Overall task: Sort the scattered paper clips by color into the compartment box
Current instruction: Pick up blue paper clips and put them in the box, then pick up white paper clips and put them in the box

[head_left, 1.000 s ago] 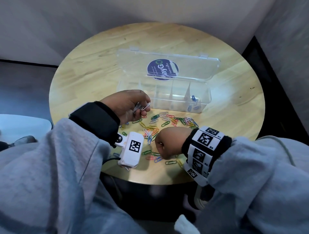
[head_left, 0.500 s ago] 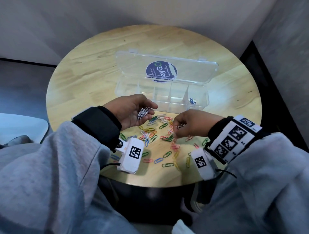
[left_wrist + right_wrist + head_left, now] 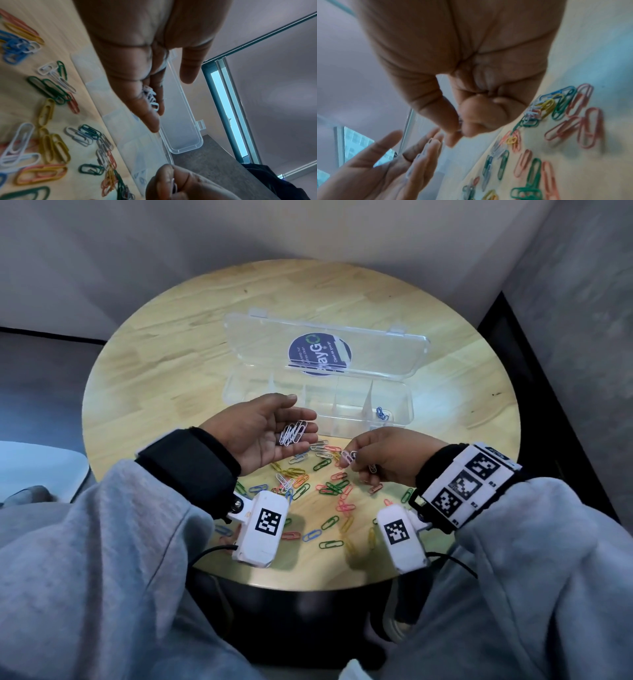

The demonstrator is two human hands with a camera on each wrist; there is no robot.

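Observation:
My left hand [image 3: 274, 429] is held palm up above the table, fingers straight, with several white paper clips [image 3: 293, 433] lying on them; the same white clips [image 3: 151, 100] show in the left wrist view. My right hand [image 3: 376, 460] hovers just right of it, thumb and forefinger pinching a white paper clip [image 3: 348, 457]. Scattered colored paper clips [image 3: 325, 487] lie on the wood below both hands. The clear compartment box [image 3: 404, 405] stands open behind them, with blue clips [image 3: 382, 413] in its right compartment.
The round wooden table [image 3: 171, 371] carries the box, whose lid [image 3: 376, 347] is folded back and bears a dark round sticker. White camera units sit under both wrists near the front edge. A grey wall rises behind and to the right.
My left hand has turned palm up and straightened its fingers under the white clips. My right hand has lifted from the front of the pile with a white clip and moved toward the left palm.

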